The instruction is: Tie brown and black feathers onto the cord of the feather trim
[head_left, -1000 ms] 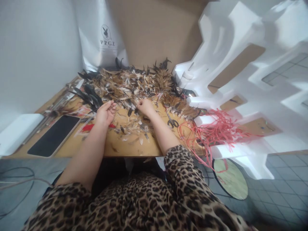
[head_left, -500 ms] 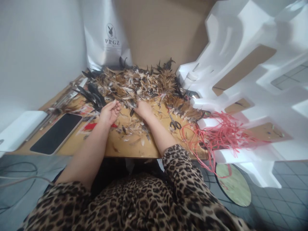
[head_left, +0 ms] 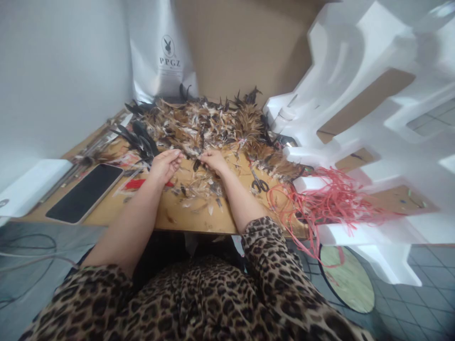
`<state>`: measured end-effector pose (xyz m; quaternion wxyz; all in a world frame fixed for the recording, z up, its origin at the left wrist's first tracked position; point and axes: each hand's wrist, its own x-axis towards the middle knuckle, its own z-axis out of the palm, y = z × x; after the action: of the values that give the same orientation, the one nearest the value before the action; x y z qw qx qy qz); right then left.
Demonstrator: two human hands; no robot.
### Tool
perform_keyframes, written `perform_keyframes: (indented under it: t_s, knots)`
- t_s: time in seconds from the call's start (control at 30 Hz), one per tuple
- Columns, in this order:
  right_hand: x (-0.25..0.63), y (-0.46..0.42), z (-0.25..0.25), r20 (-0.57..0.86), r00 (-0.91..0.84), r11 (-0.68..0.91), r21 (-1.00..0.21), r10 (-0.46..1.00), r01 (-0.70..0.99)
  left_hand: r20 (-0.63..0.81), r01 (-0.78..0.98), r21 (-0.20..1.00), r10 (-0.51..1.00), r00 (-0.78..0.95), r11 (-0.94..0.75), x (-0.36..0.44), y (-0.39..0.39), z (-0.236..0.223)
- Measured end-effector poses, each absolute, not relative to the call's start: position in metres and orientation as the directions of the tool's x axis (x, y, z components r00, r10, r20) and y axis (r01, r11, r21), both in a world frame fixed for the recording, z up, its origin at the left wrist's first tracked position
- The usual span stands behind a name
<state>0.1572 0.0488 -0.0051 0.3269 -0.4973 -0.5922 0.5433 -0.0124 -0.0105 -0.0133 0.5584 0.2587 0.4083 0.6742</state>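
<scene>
My left hand (head_left: pixel 165 166) is closed in a pinch at the front edge of the feather pile (head_left: pixel 199 121). What its fingertips hold is too small to make out. Close beside it, my right hand (head_left: pixel 213 161) pinches a small feather (head_left: pixel 196 164) with a dark tip, the rest of which merges with the pile. Brown, white and black feathers make up the heap behind both hands. Long black feathers (head_left: pixel 138 139) lie to the left of my left hand. Loose feathers (head_left: pixel 202 189) are scattered on the table (head_left: pixel 199 222) between my forearms.
Black-handled scissors (head_left: pixel 260 183) lie right of my right arm. Tangled red ribbon strips (head_left: pixel 330 199) hang over white foam pieces (head_left: pixel 359 232) at the right. A phone (head_left: pixel 85 193), a white device (head_left: pixel 33 187) and a red strip (head_left: pixel 135 183) are at left. A silver bag (head_left: pixel 163 71) stands behind.
My left hand's fingers have come together and reach slightly further right. My right hand has turned so its pinching fingertips show. The view has shifted a little.
</scene>
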Motion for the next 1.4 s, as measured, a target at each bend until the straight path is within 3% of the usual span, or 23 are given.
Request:
perform_keyframes:
  t_s: [0.27,0.73,0.93,1.23,1.4]
  knots:
    - [0.153,0.047,-0.007,-0.154,-0.340,-0.123,-0.986,0.928,0.113,-0.036,-0.252,0.967,0.972,-0.230,-0.024,-0.006,-0.010,-0.022]
    - [0.153,0.046,-0.004,-0.178,-0.425,-0.228,-0.971,0.887,-0.070,-0.001,-0.266,0.959,0.942,-0.336,-0.094,-0.003,-0.012,-0.013]
    - [0.157,0.047,-0.004,-0.079,-0.512,-0.129,-0.990,0.855,-0.063,0.044,-0.290,0.931,0.859,-0.509,-0.219,-0.009,-0.009,-0.011]
    - [0.159,0.045,0.000,-0.051,-0.577,-0.040,-0.999,0.815,0.032,-0.071,-0.427,0.904,0.971,-0.228,-0.034,-0.010,-0.016,-0.004]
    - [0.163,0.049,0.000,-0.103,-0.423,-0.092,-0.995,0.900,0.047,-0.094,-0.611,0.791,0.981,-0.168,-0.029,-0.020,-0.017,0.001]
